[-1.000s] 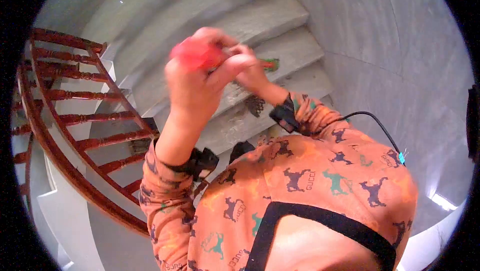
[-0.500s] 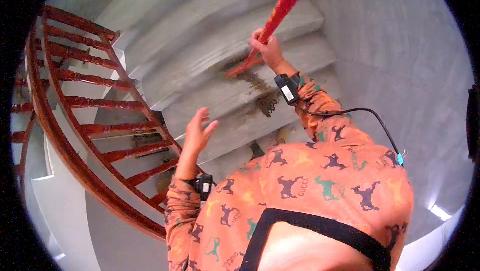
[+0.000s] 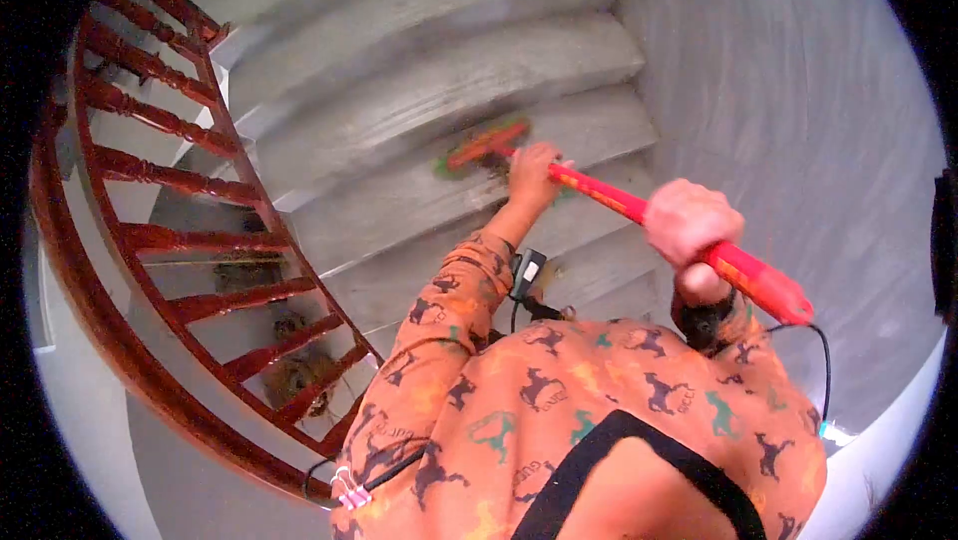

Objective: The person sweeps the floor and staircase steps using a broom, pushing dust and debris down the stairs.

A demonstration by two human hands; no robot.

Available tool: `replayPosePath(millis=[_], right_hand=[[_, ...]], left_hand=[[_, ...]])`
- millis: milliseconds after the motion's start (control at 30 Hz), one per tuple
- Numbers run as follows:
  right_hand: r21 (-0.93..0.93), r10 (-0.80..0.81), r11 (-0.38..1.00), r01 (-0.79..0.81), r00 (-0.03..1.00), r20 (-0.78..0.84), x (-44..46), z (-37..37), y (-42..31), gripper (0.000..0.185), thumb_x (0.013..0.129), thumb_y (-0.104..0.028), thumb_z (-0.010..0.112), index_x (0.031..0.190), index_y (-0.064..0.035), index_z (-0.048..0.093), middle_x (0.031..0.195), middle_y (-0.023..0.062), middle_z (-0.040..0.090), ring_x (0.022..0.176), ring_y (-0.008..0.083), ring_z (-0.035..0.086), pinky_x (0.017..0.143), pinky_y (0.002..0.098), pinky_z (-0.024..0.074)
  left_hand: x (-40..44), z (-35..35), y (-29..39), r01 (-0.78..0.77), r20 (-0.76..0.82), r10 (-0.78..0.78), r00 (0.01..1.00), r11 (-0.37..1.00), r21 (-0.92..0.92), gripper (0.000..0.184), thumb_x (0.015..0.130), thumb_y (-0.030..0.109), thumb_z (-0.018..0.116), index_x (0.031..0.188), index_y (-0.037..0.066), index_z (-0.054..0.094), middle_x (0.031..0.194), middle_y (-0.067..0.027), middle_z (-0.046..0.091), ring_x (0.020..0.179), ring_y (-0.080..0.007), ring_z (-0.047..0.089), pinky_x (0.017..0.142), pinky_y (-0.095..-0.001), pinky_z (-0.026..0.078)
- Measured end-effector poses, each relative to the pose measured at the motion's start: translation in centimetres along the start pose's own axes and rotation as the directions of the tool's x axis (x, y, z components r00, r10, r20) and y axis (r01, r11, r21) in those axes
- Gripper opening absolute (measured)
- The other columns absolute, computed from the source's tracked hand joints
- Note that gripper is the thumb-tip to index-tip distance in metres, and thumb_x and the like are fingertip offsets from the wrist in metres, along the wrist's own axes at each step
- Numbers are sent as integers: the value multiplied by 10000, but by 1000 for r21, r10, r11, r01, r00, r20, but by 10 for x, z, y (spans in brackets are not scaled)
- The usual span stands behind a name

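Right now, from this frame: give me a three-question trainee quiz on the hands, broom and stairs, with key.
1. Which hand grips the red handle nearer the broom head?
2. True or false: the wooden railing stands on the right side of the picture.
3. Where is the broom head? A) against the wall B) over a stair step C) on the railing

Key:
1. Left hand; the right hand grips nearer the free end.
2. False: the railing is on the left.
3. B

Orange top [image 3: 609, 375] printed with dark, green and yellow horses [image 3: 544, 388] (some beside the letters GUCCI), with black neck trim [image 3: 689, 458]. Black wristbands, the left with a white-labelled box [image 3: 524, 278]; black cable [image 3: 827, 370]; pink clip [image 3: 352, 495].
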State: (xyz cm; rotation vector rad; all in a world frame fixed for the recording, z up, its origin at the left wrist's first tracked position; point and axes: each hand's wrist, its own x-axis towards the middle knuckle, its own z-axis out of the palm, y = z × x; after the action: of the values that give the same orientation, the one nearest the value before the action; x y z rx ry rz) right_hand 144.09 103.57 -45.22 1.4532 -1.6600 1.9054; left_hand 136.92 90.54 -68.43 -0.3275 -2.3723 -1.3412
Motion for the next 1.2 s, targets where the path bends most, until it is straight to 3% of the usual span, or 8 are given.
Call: replayPosePath(millis=[100, 200, 267, 833, 933, 1067, 1133, 1200], right_hand=[[36, 65, 997, -66, 998, 22, -6, 0, -12, 271, 696, -272, 636, 632, -54, 489, 499, 35, 467, 437, 193, 473, 438, 301, 374], [3, 90, 996, -91, 981, -175, -18, 12, -2, 213, 721, -208, 597, 669, -54, 460, 514, 21, 442, 448, 169, 435, 467, 297, 366], [-55, 199, 969, -243, 887, -416, -25, 12, 10, 225, 793, -197, 499, 637, -102, 368, 485, -45, 339, 418, 92, 334, 476, 260, 321], [138, 212, 976, -167, 864, -457, -5, -18, -72, 212, 785, -112, 452, 610, -126, 333, 428, -56, 306, 345, 80, 295, 400, 232, 268], [168, 193, 977, -129, 869, -455, -10, -18, -64, 205, 782, -104, 448, 617, -134, 331, 454, -51, 332, 384, 79, 315, 429, 242, 292], [-346, 145, 850, -397, 808, -571, -37, 3, 18, 191, 797, -134, 422, 632, -102, 332, 479, -46, 316, 410, 82, 304, 477, 264, 310], [-21, 328, 932, -361, 867, -375, -26, 9, 6, 195, 789, -139, 443, 625, -98, 345, 483, -39, 327, 418, 96, 320, 487, 281, 315], [-12, 334, 928, -372, 847, -414, -27, 15, -5, 206, 786, -137, 446, 610, -105, 344, 477, -45, 328, 413, 93, 324, 485, 272, 313]], left_hand=[[17, 0, 5, 9, 229, -37, 973, 992, 122, 271, 688, 278, 630, 792, 41, 551, 787, -152, 568, 831, -343, 520, 780, -405, 389], [25, 11, -15, -24, 188, -2, 982, 991, 135, 273, 709, 307, 584, 712, 39, 535, 700, -147, 547, 760, -350, 516, 682, -417, 408], [22, 34, -38, -5, 392, -54, 918, 989, 148, 198, 671, 224, 604, 624, 52, 518, 665, -131, 531, 717, -344, 501, 643, -429, 403], [-22, 10, 38, -37, 424, 22, 905, 999, 27, 240, 682, 270, 572, 611, 41, 562, 679, -170, 551, 697, -361, 525, 623, -440, 426], [3, 12, 24, -55, 478, -41, 877, 981, 185, 165, 651, 219, 563, 585, 68, 559, 655, -141, 564, 705, -325, 540, 634, -420, 427], [26, 16, -47, -66, 500, -85, 862, 959, 277, 123, 645, 190, 550, 662, 70, 571, 727, -143, 575, 722, -336, 542, 649, -429, 424], [11, 24, -48, -16, 452, -89, 888, 974, 225, 121, 651, 183, 544, 664, 65, 568, 734, -147, 571, 741, -336, 535, 653, -429, 422], [-5, 22, -46, 8, 416, -84, 906, 983, 182, 118, 657, 175, 537, 667, 61, 564, 741, -152, 566, 759, -335, 528, 656, -430, 420]])
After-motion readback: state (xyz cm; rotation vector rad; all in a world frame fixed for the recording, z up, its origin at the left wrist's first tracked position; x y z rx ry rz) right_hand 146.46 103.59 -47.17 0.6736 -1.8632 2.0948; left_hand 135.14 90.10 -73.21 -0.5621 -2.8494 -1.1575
